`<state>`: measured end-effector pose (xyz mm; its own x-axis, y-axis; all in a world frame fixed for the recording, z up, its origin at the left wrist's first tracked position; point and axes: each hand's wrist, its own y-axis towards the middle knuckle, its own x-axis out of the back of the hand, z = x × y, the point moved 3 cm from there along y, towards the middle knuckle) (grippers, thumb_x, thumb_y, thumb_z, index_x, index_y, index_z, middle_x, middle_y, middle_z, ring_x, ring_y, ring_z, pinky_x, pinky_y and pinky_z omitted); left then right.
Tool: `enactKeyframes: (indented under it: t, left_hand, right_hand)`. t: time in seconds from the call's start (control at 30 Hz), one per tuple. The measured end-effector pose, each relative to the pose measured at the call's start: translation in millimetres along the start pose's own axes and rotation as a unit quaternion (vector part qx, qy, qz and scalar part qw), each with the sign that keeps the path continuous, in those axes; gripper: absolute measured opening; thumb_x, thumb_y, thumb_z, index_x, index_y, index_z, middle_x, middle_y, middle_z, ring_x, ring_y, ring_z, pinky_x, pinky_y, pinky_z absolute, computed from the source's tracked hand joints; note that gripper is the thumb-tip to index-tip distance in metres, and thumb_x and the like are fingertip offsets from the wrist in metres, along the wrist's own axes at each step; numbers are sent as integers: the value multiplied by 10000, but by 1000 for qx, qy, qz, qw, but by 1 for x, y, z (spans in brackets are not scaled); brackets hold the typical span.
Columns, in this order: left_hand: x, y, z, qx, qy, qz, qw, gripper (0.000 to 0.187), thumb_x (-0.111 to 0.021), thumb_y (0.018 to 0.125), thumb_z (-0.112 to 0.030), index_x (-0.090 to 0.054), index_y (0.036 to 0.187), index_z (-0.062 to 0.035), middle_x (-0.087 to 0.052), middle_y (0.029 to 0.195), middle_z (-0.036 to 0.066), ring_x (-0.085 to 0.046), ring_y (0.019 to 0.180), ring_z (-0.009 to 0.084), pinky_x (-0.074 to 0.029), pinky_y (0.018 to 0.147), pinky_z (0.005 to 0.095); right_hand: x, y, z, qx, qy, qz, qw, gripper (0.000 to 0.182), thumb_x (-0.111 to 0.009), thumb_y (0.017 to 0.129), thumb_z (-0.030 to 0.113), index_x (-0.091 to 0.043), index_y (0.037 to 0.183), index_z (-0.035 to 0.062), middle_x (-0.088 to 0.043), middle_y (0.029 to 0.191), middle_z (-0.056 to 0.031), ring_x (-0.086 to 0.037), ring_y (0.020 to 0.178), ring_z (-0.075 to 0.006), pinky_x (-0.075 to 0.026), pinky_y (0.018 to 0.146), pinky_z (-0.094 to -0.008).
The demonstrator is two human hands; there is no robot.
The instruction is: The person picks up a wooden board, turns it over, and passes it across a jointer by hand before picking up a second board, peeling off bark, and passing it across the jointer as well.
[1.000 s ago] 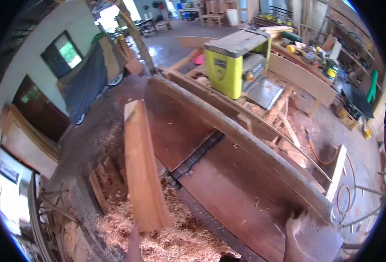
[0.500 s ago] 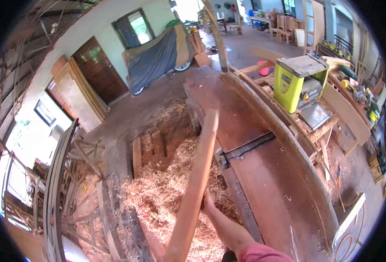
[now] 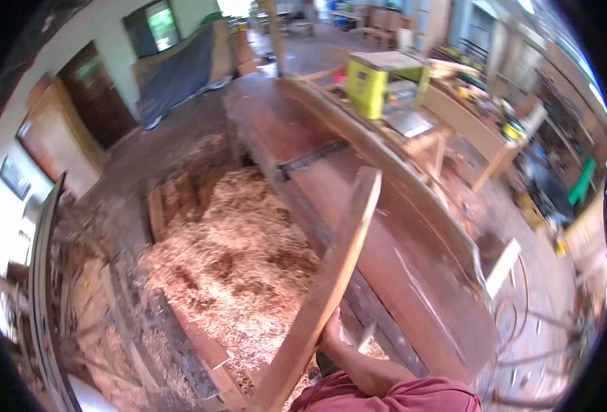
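Observation:
A long wooden board (image 3: 325,295) slants upward from the bottom of the view, its far end over the bed of a jointer. My right hand (image 3: 329,334) is closed on the board's right edge, with the fingers partly hidden behind it. The red sleeve (image 3: 399,398) of that arm shows at the bottom. Beside the board runs the long, reddish-brown jointer bed (image 3: 413,275), with a dark cutter slot (image 3: 311,159) across it. My left hand is out of view.
A heap of wood shavings (image 3: 234,240) lies left of the jointer. A lime-green thickness planer (image 3: 367,90) stands beyond its fence. Timber (image 3: 46,275) rests on supports at far left. A hose (image 3: 525,295) loops on the floor at right.
The view has swung to the right and downward. The board, still in my right hand, has moved rightward, and its far end now overlaps the jointer bed nearer to me.

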<state>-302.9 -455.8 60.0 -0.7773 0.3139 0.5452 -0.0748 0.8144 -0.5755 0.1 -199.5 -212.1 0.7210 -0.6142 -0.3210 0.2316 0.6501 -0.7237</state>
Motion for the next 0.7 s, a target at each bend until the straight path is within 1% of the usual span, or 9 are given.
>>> enactKeyframes:
  t: [0.13, 0.2, 0.23, 0.27, 0.33, 0.37, 0.43, 0.57, 0.7]
  left_hand:
    - [-10, -6, 29, -43, -49, 106, 992, 1037, -881, 788, -270, -283, 1602, -36, -494, 1503, 146, -484, 1366, 257, -398, 1145, 398]
    - [-24, 2, 19, -57, -111, 142, 982, 1048, -881, 791, -273, -272, 1613, -43, -489, 1512, 140, -477, 1373, 252, -393, 1151, 397]
    - [-37, 14, 6, -57, -161, 150, 974, 1030, -870, 813, -275, -266, 1623, -75, -486, 1519, 137, -472, 1381, 245, -388, 1156, 384]
    - [-55, 19, -1, -52, -214, 159, 962, 1013, -859, 835, -277, -260, 1634, -106, -482, 1526, 134, -468, 1388, 238, -383, 1161, 371]
    - [-106, 32, -3, -80, -315, 130, 937, 888, -841, 838, -191, -342, 1546, 6, -548, 1432, 186, -529, 1320, 269, -423, 1120, 370]
    - [-132, 41, -4, -96, -364, 116, 919, 828, -832, 840, -148, -383, 1503, 62, -581, 1385, 213, -559, 1287, 284, -442, 1099, 370]
    - [-194, 39, -10, -81, -397, 111, 907, 761, -811, 861, -170, -423, 1479, 46, -592, 1371, 208, -573, 1269, 280, -454, 1087, 381]
    - [-344, -1, -62, -50, -193, 225, 954, 633, -768, 903, -214, -504, 1431, 14, -615, 1342, 200, -599, 1232, 272, -478, 1062, 402]
    - [-426, -19, -145, -143, 12, 340, 929, 520, -726, 945, -259, -584, 1383, -18, -637, 1313, 191, -625, 1196, 263, -502, 1036, 424]
  right_hand:
    - [36, -137, 112, -27, -169, -60, 983, 614, -560, 1018, 530, -540, 1258, -36, -638, 1170, -172, -649, 1045, -274, -538, 906, -426]
    - [48, -156, 134, 161, -204, -60, 964, 739, -694, 936, 520, -472, 1298, -85, -655, 1109, -170, -679, 892, -243, -573, 746, -403]
    - [62, -131, 130, 227, -234, -15, 945, 885, -760, 881, 466, -365, 1440, -95, -598, 1296, -251, -637, 1125, -322, -532, 950, -442]
    - [73, -132, 130, 281, -305, -33, 910, 926, -770, 866, 450, -329, 1475, -89, -538, 1361, -282, -573, 1211, -353, -478, 1017, -459]
    - [91, -138, 137, 379, -445, -65, 809, 1017, -791, 836, 419, -257, 1545, -78, -419, 1490, -344, -444, 1383, -414, -370, 1151, -492]
    - [98, -150, 141, 390, -490, -39, 779, 983, -776, 845, 440, -280, 1553, -28, -380, 1527, -325, -402, 1413, -423, -342, 1164, -519]
    - [117, -204, 153, 403, -581, 18, 707, 919, -747, 864, 483, -327, 1569, 71, -303, 1600, -289, -317, 1472, -442, -287, 1191, -572]
    - [192, -270, 143, 318, -689, 123, 640, 853, -598, 912, 629, -320, 1606, 218, -229, 1671, -215, -143, 1557, -438, -150, 1192, -706]
    - [326, -295, 171, 288, -731, 43, 618, 901, -629, 846, 721, -390, 1575, 249, -224, 1677, -209, -107, 1564, -446, -90, 1147, -782]
